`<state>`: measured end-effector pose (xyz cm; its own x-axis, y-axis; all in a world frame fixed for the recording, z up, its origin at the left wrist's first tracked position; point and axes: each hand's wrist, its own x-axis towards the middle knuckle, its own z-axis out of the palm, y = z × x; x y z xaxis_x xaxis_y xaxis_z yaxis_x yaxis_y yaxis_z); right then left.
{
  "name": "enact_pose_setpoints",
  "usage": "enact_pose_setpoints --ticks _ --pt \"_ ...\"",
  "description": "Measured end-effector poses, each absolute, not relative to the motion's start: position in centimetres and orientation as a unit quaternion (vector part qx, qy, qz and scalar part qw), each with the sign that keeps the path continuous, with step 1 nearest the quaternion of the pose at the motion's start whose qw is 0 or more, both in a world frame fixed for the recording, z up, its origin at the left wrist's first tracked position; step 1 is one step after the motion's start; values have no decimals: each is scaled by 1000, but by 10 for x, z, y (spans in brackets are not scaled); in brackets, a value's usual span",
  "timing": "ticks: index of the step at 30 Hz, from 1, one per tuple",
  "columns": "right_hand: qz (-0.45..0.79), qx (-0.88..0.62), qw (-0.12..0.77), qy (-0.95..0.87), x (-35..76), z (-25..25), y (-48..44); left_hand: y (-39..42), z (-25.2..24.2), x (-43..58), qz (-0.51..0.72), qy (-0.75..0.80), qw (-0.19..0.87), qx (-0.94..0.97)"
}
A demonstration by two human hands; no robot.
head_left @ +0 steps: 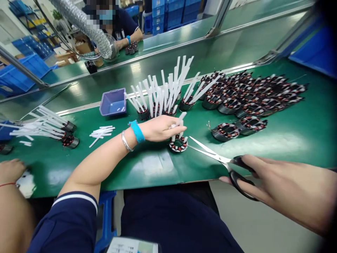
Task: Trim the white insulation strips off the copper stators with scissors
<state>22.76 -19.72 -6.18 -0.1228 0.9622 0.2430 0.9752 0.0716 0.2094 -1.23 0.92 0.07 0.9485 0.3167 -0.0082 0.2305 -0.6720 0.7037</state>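
Observation:
My left hand (pixel 160 128) is closed in a pinch on a white paper strip (pixel 180 119) that stands in a round motor stator (pixel 178 144) on the green table (pixel 147 165). A blue band and a silver bracelet sit on that wrist. My right hand (pixel 286 188) grips black-handled scissors (pixel 223 161) at the table's front edge. The blades are apart and point left toward the stator, close to it.
Stators with tall white strips (pixel 163 95) stand behind my left hand. A large heap of stators (pixel 252 96) lies right. A purple tray (pixel 113 102), cut strips (pixel 101 133) and more stators (pixel 67 135) lie left. Another person's hand (pixel 10 170) rests at far left; a co-worker (pixel 123 30) sits opposite.

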Motion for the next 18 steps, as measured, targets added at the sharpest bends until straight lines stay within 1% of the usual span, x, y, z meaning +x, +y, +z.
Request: enact_pose_setpoints --ticks 4,9,12,18 --pt "-202 -594 38 -778 220 -48 -178 14 6 -13 28 137 395 908" --pt "-223 -548 35 -806 221 -33 -164 18 12 -4 -30 140 329 933" --pt "-193 -552 39 -810 221 -29 -161 18 15 1 -47 146 318 936" --pt "-142 -613 0 -777 248 -42 -161 20 20 2 -64 145 323 933"
